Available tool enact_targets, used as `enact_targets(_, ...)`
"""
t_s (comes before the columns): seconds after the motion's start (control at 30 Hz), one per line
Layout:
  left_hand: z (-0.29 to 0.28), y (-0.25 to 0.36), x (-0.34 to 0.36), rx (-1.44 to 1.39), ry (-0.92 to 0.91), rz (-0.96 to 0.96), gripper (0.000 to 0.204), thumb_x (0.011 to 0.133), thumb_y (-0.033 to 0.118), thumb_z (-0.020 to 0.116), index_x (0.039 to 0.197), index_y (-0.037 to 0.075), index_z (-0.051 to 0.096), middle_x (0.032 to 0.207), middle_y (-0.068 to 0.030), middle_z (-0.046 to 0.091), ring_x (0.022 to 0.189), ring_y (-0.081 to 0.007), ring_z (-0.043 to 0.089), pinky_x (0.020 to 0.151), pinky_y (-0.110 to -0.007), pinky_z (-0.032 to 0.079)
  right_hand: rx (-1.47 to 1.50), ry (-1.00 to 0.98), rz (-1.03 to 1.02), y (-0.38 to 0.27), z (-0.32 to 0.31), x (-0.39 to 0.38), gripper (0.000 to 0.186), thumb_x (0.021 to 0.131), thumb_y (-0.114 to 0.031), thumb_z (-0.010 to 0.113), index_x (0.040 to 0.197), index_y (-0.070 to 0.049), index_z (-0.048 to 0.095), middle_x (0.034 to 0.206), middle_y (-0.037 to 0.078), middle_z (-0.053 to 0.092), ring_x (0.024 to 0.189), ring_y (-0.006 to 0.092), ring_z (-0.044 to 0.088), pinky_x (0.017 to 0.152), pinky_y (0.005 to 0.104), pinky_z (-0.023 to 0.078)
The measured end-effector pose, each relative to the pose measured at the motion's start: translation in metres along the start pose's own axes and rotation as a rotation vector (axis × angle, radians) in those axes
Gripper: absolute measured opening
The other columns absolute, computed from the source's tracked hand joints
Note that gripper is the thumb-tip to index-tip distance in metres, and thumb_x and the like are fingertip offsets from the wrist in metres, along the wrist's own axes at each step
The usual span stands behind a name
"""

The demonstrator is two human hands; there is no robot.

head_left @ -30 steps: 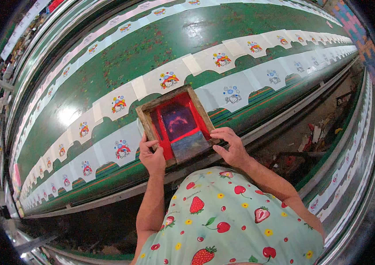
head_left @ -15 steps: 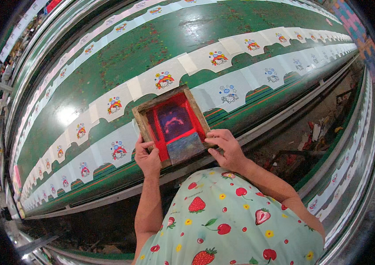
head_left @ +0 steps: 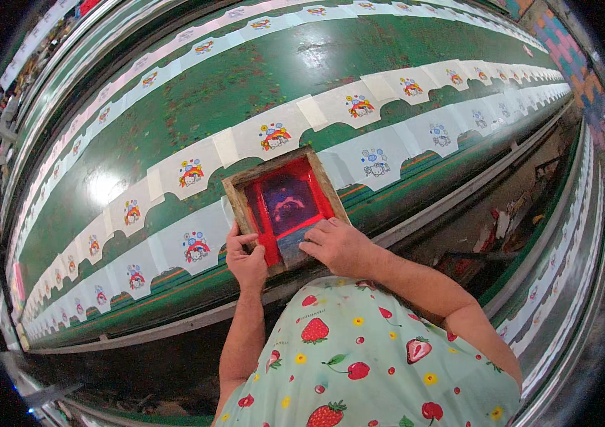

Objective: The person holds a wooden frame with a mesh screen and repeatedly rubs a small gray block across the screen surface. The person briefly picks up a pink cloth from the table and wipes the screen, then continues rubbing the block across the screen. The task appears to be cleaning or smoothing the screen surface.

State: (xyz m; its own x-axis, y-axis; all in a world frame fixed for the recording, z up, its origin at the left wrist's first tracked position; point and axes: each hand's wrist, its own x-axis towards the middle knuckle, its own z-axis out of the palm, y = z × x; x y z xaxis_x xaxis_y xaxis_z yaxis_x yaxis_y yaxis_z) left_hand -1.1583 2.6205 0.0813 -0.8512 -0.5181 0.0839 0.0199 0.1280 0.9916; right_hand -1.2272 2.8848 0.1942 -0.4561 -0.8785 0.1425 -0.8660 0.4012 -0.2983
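A wooden screen-printing frame (head_left: 320,174) with a red inner rim and dark purple mesh lies over the near row of white cut pieces (head_left: 361,164). A greyish squeegee blade (head_left: 290,250) lies across the lower part inside it. My left hand (head_left: 246,259) grips the frame's lower left side, thumb and fingers curled on the wood. My right hand (head_left: 335,249) is at the squeegee, fingers bent over its right part; its palm faces down and hides some of the blade and the frame's lower right corner.
A long green printing table (head_left: 174,117) carries several rows of white and pink printed pieces. Behind it at upper left is another bench. At right, past a dark gap with scraps (head_left: 509,217), runs another rail of pieces (head_left: 544,285). Coloured floor tiles (head_left: 569,64) show at upper right.
My right hand has moved left from the frame's right side onto the squeegee. My left hand still holds the frame. The view has shifted slightly.
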Motion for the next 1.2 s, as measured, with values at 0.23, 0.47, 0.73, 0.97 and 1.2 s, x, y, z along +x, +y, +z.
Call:
enact_targets(0.23,0.003,-0.011,0.002,-0.071,0.031,0.017,0.020,0.092,-0.005,0.071,0.110,0.000,0.076,0.169,-0.0333,0.053,0.150,-0.0304,0.061,0.120,-0.039,0.047,0.118,-0.136,0.002,0.054,-0.028,0.060,0.028,0.090,-0.007,0.069,0.115,-0.007,0.081,0.106,0.018,0.075,0.106,0.0394,0.074,0.097,0.0521,0.060)
enact_targets(0.47,-0.006,0.000,0.007,-0.105,-0.017,-0.100,0.031,0.092,-0.010,0.067,0.122,-0.004,0.074,0.172,-0.0293,0.052,0.144,-0.0303,0.066,0.119,-0.041,0.053,0.077,0.058,0.074,0.101,-0.018,0.124,0.031,0.091,0.003,0.065,0.118,-0.004,0.080,0.113,0.019,0.076,0.113,0.0429,0.071,0.101,0.0524,0.058)
enact_targets(0.73,-0.006,0.008,0.015,0.051,-0.023,-0.022,0.027,0.092,-0.008,0.073,0.116,0.003,0.077,0.158,-0.0283,0.062,0.140,-0.0327,0.066,0.114,-0.040,0.052,0.013,0.099,0.092,0.074,-0.001,0.102,0.032,0.087,0.003,0.065,0.115,-0.005,0.078,0.114,0.016,0.075,0.114,0.0405,0.069,0.104,0.0504,0.055)
enact_targets(0.97,-0.004,0.006,0.017,-0.009,-0.038,-0.031,0.030,0.091,-0.011,0.071,0.117,0.003,0.077,0.158,-0.0288,0.061,0.147,-0.0358,0.062,0.120,-0.043,0.048,0.011,0.137,0.088,0.022,0.014,0.047,0.032,0.086,-0.008,0.070,0.117,-0.008,0.081,0.115,0.012,0.072,0.115,0.0363,0.067,0.101,0.0513,0.054)
enact_targets(1.2,-0.004,0.016,0.010,-0.031,-0.031,-0.101,0.030,0.091,-0.007,0.075,0.120,0.001,0.075,0.162,-0.0322,0.058,0.151,-0.0402,0.059,0.125,-0.046,0.044,0.048,0.104,0.144,-0.020,0.012,0.012,0.033,0.088,-0.009,0.070,0.120,-0.008,0.080,0.120,0.010,0.073,0.119,0.0344,0.066,0.105,0.0512,0.054)
